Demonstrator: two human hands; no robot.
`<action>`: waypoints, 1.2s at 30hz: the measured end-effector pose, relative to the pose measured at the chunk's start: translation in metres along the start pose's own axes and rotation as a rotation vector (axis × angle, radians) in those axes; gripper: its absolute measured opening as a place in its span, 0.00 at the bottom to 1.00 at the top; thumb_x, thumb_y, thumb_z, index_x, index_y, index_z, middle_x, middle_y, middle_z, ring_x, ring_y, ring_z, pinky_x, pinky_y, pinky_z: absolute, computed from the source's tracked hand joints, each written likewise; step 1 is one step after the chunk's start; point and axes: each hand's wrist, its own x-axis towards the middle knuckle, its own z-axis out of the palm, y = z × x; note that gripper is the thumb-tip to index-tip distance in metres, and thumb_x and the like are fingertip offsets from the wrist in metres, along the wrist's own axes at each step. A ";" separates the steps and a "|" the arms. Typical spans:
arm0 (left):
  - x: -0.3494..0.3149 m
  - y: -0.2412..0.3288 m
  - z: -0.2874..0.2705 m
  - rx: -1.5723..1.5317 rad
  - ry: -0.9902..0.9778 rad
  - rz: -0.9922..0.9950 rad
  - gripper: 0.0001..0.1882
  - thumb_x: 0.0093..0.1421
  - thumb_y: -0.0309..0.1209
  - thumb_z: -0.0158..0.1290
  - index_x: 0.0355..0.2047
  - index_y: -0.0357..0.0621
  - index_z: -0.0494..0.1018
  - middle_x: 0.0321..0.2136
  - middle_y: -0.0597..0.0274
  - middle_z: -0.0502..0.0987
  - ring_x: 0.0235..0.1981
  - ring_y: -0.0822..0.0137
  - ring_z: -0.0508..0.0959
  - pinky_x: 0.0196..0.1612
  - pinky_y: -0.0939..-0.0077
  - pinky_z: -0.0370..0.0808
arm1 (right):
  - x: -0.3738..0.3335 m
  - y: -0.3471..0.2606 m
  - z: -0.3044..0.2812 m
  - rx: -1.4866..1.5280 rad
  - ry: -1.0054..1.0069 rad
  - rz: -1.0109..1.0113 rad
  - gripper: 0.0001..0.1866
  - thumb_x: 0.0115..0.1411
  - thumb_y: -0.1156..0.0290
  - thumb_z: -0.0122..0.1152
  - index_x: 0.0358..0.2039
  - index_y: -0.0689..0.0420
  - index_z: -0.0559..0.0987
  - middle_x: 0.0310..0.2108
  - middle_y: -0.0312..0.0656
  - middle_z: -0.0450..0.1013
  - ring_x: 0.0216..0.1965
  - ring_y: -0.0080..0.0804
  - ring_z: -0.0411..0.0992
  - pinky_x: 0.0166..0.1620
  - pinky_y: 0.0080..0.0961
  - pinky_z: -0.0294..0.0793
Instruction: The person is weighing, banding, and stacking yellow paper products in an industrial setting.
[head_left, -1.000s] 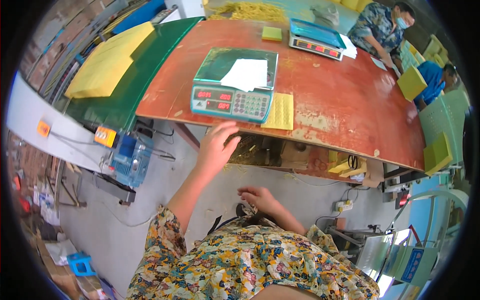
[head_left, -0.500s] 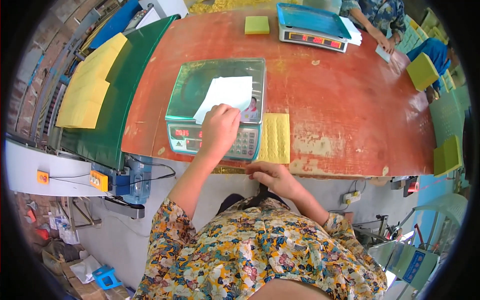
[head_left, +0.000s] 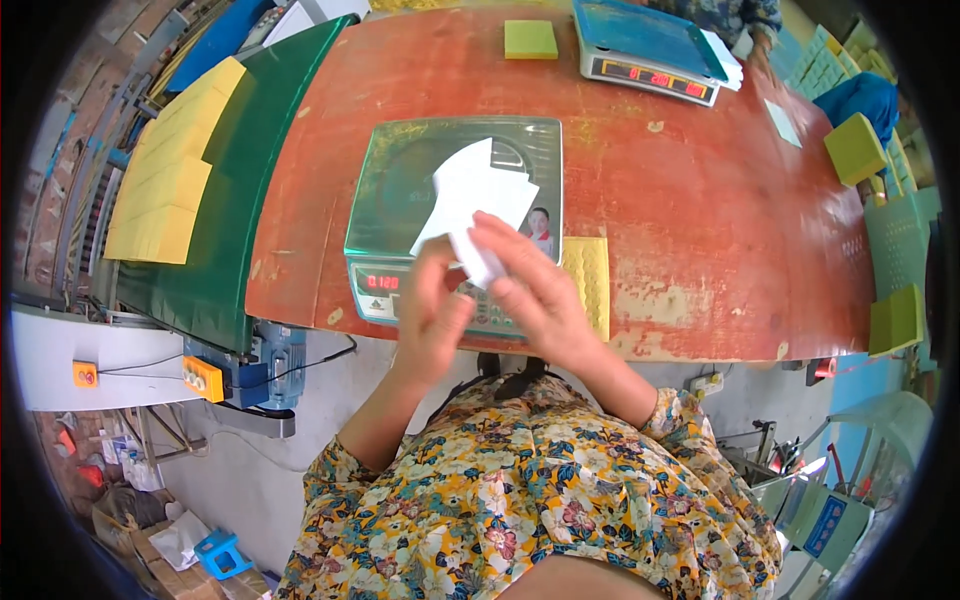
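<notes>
Mid-frame, your right hand (head_left: 545,298) pinches a white paper slip (head_left: 476,260); whether your left hand (head_left: 428,315) grips, I can't tell. Loose fingertips could drop it onto the digital scale (head_left: 393,200).

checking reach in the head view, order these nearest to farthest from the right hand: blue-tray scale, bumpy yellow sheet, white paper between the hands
1. White paper: against the right hand
2. Bumpy yellow sheet: just right of the near scale
3. Blue-tray scale: table's far side
</notes>
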 end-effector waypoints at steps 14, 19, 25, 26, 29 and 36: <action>0.051 -0.032 -0.101 1.006 0.394 0.290 0.25 0.64 0.19 0.46 0.61 0.43 0.64 0.47 0.50 0.77 0.40 0.57 0.81 0.41 0.70 0.78 | -0.063 0.021 0.030 0.127 0.284 0.689 0.11 0.67 0.73 0.51 0.44 0.64 0.77 0.34 0.37 0.77 0.37 0.21 0.74 0.43 0.20 0.74; 0.047 -0.056 -0.053 0.797 -0.269 0.273 0.15 0.52 0.21 0.53 0.40 0.46 0.78 0.30 0.57 0.75 0.29 0.57 0.78 0.31 0.64 0.76 | -0.043 0.025 0.062 0.216 0.476 0.622 0.11 0.66 0.72 0.53 0.44 0.65 0.76 0.31 0.39 0.76 0.31 0.20 0.73 0.34 0.19 0.75; 0.059 -0.081 -0.040 0.379 -0.345 -0.118 0.10 0.61 0.31 0.56 0.34 0.36 0.78 0.26 0.57 0.76 0.28 0.62 0.77 0.31 0.69 0.72 | -0.020 0.027 0.060 0.010 0.539 0.394 0.09 0.63 0.77 0.54 0.42 0.64 0.78 0.41 0.43 0.77 0.33 0.20 0.74 0.36 0.21 0.75; 0.062 -0.088 -0.041 0.241 -0.370 -0.227 0.12 0.62 0.34 0.56 0.34 0.35 0.78 0.26 0.60 0.77 0.28 0.67 0.77 0.31 0.70 0.72 | -0.013 0.026 0.057 -0.157 0.515 0.299 0.08 0.62 0.78 0.55 0.41 0.64 0.78 0.44 0.44 0.77 0.34 0.20 0.75 0.36 0.22 0.75; 0.066 -0.104 -0.045 -0.093 -0.340 -0.477 0.17 0.64 0.41 0.55 0.33 0.35 0.79 0.26 0.66 0.78 0.28 0.75 0.75 0.30 0.76 0.72 | 0.009 0.023 0.055 -0.313 0.470 0.292 0.08 0.59 0.80 0.54 0.37 0.64 0.79 0.51 0.46 0.74 0.37 0.22 0.74 0.39 0.22 0.74; 0.076 -0.091 -0.058 -0.562 -0.300 -0.831 0.22 0.62 0.49 0.56 0.33 0.38 0.78 0.25 0.63 0.79 0.24 0.76 0.78 0.27 0.81 0.75 | 0.029 0.036 0.062 0.243 0.454 0.304 0.08 0.58 0.81 0.51 0.33 0.64 0.79 0.56 0.46 0.70 0.44 0.24 0.73 0.47 0.21 0.72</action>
